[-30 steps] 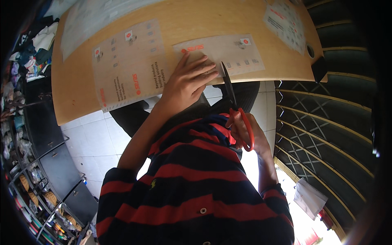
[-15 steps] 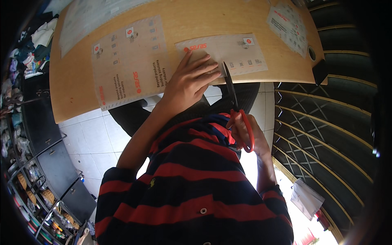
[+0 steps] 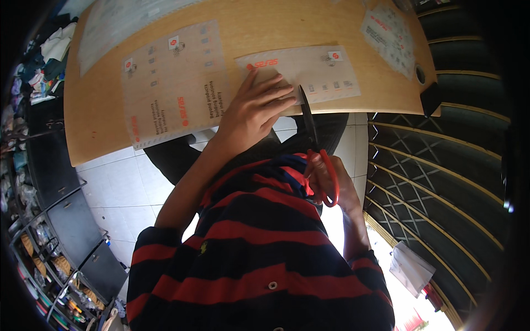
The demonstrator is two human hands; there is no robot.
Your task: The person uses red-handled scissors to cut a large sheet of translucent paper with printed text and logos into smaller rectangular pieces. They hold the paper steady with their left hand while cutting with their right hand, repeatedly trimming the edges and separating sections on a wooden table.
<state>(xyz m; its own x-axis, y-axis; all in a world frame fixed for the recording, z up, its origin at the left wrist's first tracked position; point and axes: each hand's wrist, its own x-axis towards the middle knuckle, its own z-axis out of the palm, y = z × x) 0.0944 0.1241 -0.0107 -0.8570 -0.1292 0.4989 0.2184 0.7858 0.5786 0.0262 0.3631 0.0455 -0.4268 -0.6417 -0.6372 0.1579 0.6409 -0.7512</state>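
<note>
My left hand lies flat with fingers spread on a small translucent printed sheet at the table's near edge. In my right hand are red-handled scissors, their dark blades pointing away from me. The blade tip overlaps the sheet's near edge, just right of my left fingertips. From above, the blades look nearly closed; whether the sheet lies between them I cannot tell. Left of my left hand, a larger printed translucent sheet rests flat, its near end reaching the table edge.
The wooden table has another clear sheet at the far left and a printed stack at the far right, near a round hole. Dark cabinets stand to the left, and a folding metal gate to the right.
The view has shifted slightly. My right hand and the scissors sit a little further left, and my left hand keeps its place on the small sheet.
</note>
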